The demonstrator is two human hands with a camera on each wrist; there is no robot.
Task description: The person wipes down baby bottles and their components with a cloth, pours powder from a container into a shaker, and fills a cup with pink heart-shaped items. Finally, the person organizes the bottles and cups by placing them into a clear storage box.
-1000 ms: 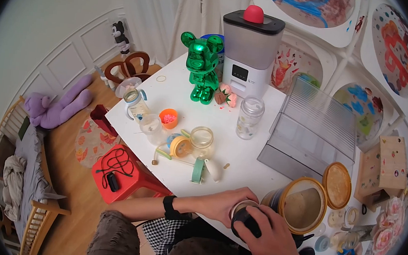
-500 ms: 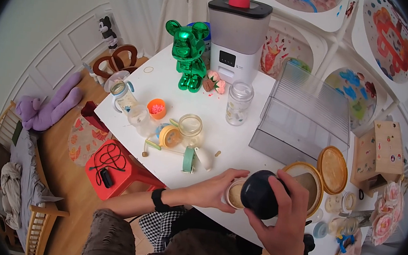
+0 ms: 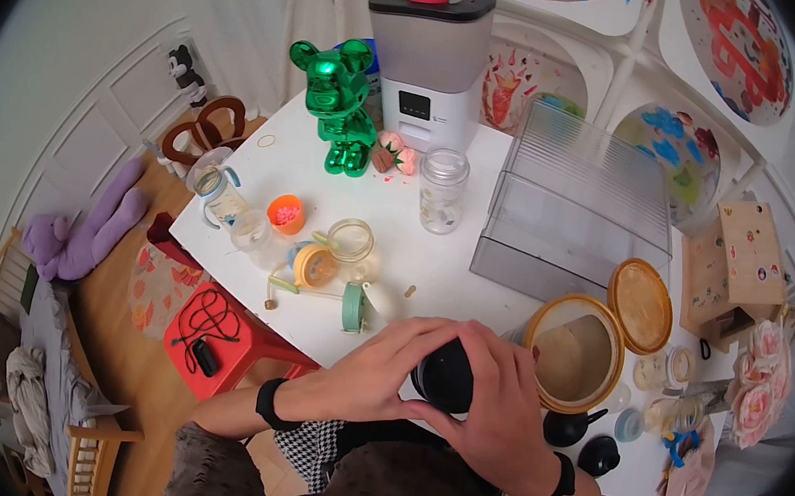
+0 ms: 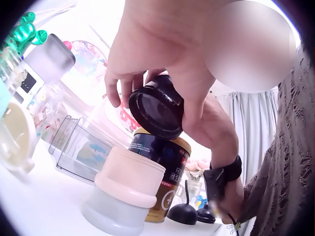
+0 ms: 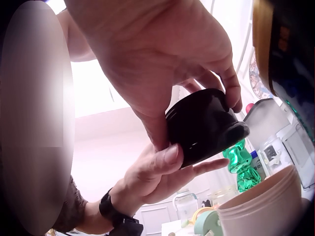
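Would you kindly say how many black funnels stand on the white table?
2: one thin-spouted black funnel beside the dark gold-rimmed tub, a second black funnel farther right; others may be hidden.

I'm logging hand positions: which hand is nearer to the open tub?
Right. The right hand is just left of the tub; the left hand is farther left.

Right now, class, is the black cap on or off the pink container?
Off: the right hand holds the black cap; the left wrist view shows a gap above the pink container.
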